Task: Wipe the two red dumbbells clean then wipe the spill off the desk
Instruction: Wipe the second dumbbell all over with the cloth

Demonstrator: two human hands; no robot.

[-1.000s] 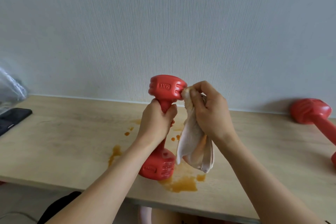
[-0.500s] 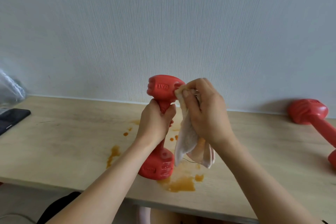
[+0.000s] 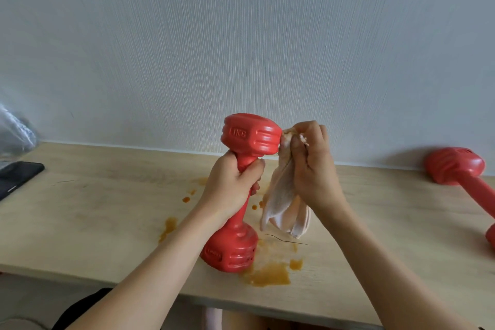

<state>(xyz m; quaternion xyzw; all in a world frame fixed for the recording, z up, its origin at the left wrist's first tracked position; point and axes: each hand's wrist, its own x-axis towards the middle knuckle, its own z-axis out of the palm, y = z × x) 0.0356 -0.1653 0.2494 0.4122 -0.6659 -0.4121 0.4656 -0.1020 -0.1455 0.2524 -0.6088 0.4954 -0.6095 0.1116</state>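
Desk (image 3: 93, 211) stained; left hand (image 3: 230, 185) grips upright dumbbell (image 3: 249, 139) handle; right hand (image 3: 313, 166) pinches cloth (image 3: 284, 206) against its top head.

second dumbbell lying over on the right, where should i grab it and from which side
Probably by the narrow handle of the second dumbbell, coming down from above. It lies on its side on the desk, so the bar is exposed between its wider heads, which would keep a hand from sliding off. Its near end is cut off by the frame, so reach from its left.

Head view — forward-down, close over desk (image 3: 80, 211)
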